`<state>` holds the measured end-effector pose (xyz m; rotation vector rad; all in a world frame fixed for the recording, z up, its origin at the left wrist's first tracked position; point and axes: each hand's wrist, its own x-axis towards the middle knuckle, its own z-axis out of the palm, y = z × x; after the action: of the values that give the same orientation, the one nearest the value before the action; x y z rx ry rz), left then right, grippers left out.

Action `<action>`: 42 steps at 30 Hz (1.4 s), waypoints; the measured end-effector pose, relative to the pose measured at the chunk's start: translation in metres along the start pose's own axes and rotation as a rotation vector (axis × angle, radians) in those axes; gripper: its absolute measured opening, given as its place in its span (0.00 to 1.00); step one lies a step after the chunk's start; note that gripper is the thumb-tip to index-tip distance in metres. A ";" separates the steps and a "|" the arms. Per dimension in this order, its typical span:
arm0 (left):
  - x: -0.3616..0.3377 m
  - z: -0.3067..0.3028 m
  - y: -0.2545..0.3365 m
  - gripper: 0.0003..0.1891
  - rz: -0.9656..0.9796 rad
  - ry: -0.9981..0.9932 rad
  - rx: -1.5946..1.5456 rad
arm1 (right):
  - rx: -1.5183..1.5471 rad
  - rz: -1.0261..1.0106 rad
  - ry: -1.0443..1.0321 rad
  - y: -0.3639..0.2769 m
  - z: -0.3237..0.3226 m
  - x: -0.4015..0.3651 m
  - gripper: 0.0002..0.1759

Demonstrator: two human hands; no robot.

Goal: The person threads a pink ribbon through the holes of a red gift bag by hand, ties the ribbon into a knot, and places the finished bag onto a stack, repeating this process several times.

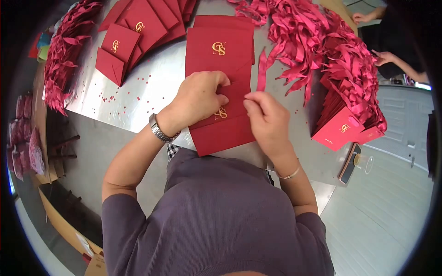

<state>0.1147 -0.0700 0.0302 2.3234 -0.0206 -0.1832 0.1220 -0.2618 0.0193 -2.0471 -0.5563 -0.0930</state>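
Observation:
A stack of flat red paper bags (218, 64) with gold lettering lies in front of me, its near end at the table's front edge. My left hand (200, 94), with a metal watch at the wrist, presses on the upper bag, fingers curled and thumb and forefinger close together over it. At the stack's right edge my right hand (269, 119) is closed in a pinch. A pink-red ribbon (262, 71) runs down to this hand and passes out of sight behind its fingers. The pinched fingertips hide most of what they hold.
More red bags (138, 32) lie fanned out at the back left. Ribbon bundles hang at the far left (69, 55) and heap at the right (299, 41). Ribboned bags (338, 126) stand at right, near a phone (349, 163) and a clear cup (363, 163). Another person's hand (384, 58) shows beyond.

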 end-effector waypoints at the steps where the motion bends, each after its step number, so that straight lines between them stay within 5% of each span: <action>1: -0.001 0.002 -0.002 0.17 0.032 -0.011 -0.015 | -0.052 -0.020 -0.001 -0.001 0.008 0.001 0.05; 6: -0.005 0.006 -0.012 0.16 -0.014 -0.056 -0.213 | 0.002 0.095 -0.016 0.007 0.022 -0.002 0.04; 18: -0.013 0.018 -0.003 0.13 0.061 0.065 -0.112 | -0.427 -0.141 -0.183 -0.002 0.018 0.017 0.03; 23: -0.024 0.025 0.005 0.06 0.130 0.083 0.045 | -0.088 0.220 -0.294 -0.020 0.007 0.032 0.08; 27: -0.027 0.025 0.005 0.05 0.103 0.097 -0.074 | -0.150 0.137 -0.306 -0.010 0.012 0.023 0.10; 29: -0.029 0.023 0.001 0.06 0.097 0.093 -0.114 | 0.071 0.321 -0.386 -0.006 0.010 0.026 0.10; 36: 0.000 -0.011 -0.017 0.09 -0.010 -0.348 -0.432 | 0.040 0.295 -0.447 -0.012 0.007 0.018 0.12; 42: 0.000 -0.003 -0.018 0.11 0.091 -0.249 -0.324 | 0.071 0.295 -0.395 0.002 0.009 0.012 0.14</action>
<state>0.1147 -0.0559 0.0193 1.9614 -0.2058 -0.3989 0.1324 -0.2508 0.0171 -2.0641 -0.4803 0.5077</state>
